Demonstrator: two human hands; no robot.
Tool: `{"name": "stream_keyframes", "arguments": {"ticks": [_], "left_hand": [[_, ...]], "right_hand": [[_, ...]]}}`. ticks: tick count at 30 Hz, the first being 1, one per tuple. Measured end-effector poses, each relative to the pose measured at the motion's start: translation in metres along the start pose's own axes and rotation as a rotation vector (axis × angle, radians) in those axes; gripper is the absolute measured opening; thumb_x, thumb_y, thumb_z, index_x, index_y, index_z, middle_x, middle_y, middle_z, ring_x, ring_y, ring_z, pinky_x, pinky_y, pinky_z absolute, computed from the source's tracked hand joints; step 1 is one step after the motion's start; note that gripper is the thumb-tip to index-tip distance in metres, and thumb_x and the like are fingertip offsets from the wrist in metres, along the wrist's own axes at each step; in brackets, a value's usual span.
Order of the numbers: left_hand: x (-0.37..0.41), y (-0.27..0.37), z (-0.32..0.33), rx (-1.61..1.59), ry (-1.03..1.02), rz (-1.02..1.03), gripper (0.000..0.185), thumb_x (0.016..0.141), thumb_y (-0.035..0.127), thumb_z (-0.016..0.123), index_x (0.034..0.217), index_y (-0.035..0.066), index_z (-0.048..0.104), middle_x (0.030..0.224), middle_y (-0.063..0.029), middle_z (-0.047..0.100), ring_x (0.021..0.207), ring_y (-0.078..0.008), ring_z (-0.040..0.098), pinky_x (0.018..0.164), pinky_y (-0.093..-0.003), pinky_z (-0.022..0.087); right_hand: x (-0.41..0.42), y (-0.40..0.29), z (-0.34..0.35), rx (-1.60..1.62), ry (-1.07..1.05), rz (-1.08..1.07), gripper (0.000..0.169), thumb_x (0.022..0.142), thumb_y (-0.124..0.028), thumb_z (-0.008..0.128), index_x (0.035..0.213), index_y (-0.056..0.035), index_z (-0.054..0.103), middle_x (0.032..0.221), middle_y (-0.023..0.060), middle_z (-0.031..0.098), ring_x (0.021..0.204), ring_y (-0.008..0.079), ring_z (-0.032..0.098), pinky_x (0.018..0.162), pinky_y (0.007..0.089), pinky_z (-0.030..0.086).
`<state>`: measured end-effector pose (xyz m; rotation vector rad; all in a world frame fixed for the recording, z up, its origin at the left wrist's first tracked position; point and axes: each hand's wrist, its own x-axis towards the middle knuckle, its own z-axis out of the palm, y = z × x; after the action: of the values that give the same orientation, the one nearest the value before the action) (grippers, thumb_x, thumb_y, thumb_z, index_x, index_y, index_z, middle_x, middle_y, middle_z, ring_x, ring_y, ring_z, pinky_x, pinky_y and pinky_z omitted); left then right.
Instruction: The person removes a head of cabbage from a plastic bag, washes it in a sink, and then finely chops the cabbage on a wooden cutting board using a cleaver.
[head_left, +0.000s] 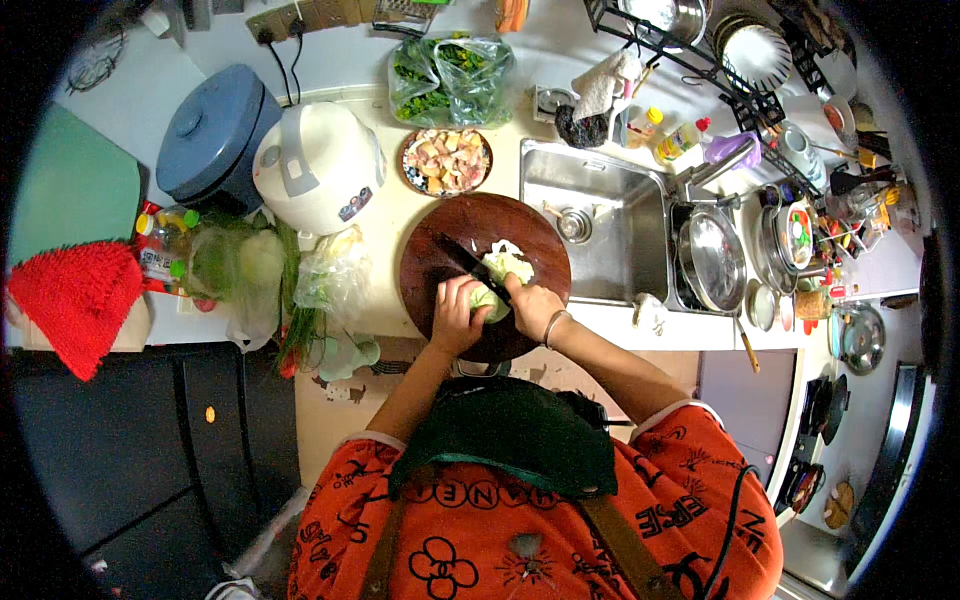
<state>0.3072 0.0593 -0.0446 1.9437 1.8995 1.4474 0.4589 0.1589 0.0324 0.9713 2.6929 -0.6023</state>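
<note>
A round dark wooden cutting board (431, 255) lies before me at the counter's front edge. My left hand (456, 315) holds down a pale green vegetable piece (491, 306), possibly cabbage, with its fingers bent over the left side. In my right hand (536, 307) is a kitchen knife (466, 259); its dark blade points to the far left, and the fingers hide its handle. The blade lies against the far side of the held piece. Cut pale vegetable pieces (508, 261) rest on the board just beyond the blade.
A plate of chopped raw meat (448, 161) stands behind the board. To the right is a steel sink (615, 247), with a metal basin (712, 255) beside it. A white rice cooker (319, 169) and bagged vegetables (334, 277) are on the left. Bagged leafy greens (450, 79) lie by the wall.
</note>
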Motion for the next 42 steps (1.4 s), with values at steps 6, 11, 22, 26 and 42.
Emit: {"name": "stream_keyframes", "arguments": {"ticks": [6,11,22,26,42], "left_hand": [[-0.001,-0.002,-0.003,-0.014,-0.016,-0.049,0.044,0.078,0.017,0.07,0.112,-0.001,0.049,0.108,-0.0197,0.051,0.099,-0.0383,0.05,0.087,-0.0475,0.04],[-0.003,-0.004,-0.001,-0.019,-0.027,-0.036,0.045,0.079,0.018,0.069,0.113,-0.001,0.048,0.11,-0.0205,0.05,0.1,-0.0394,0.049,0.087,-0.0483,0.04],[-0.002,-0.006,-0.003,-0.068,-0.031,-0.03,0.04,0.087,0.026,0.065,0.113,0.001,0.047,0.112,-0.0185,0.049,0.099,-0.0391,0.048,0.088,-0.0481,0.04],[-0.006,-0.013,0.003,-0.06,-0.012,-0.016,0.043,0.085,0.027,0.067,0.113,0.0,0.048,0.111,-0.0196,0.049,0.1,-0.0396,0.048,0.088,-0.0481,0.04],[-0.006,-0.009,-0.002,-0.066,-0.065,-0.032,0.04,0.087,0.025,0.064,0.114,0.001,0.047,0.113,-0.019,0.049,0.101,-0.0386,0.048,0.088,-0.0477,0.039]], "right_hand": [[-0.028,-0.033,-0.054,-0.026,-0.013,-0.003,0.037,0.076,-0.004,0.058,0.108,-0.0039,0.04,0.08,0.0243,0.066,0.077,0.0409,0.066,0.065,0.049,0.053],[-0.034,-0.035,-0.051,-0.049,-0.076,0.053,0.036,0.078,-0.004,0.057,0.109,-0.0024,0.039,0.081,0.023,0.067,0.078,0.04,0.067,0.066,0.0481,0.054],[0.002,0.001,0.02,0.038,0.038,0.028,0.034,0.084,-0.013,0.054,0.112,-0.0056,0.037,0.082,0.0234,0.067,0.076,0.0414,0.067,0.063,0.0503,0.053],[-0.004,-0.013,-0.014,-0.024,-0.033,0.018,0.037,0.081,-0.009,0.055,0.112,-0.0046,0.037,0.083,0.0239,0.067,0.08,0.041,0.066,0.067,0.0496,0.053],[-0.009,-0.019,0.011,-0.023,-0.08,0.096,0.027,0.086,-0.01,0.049,0.11,-0.004,0.037,0.085,0.0225,0.068,0.08,0.039,0.068,0.066,0.0487,0.054]]}}
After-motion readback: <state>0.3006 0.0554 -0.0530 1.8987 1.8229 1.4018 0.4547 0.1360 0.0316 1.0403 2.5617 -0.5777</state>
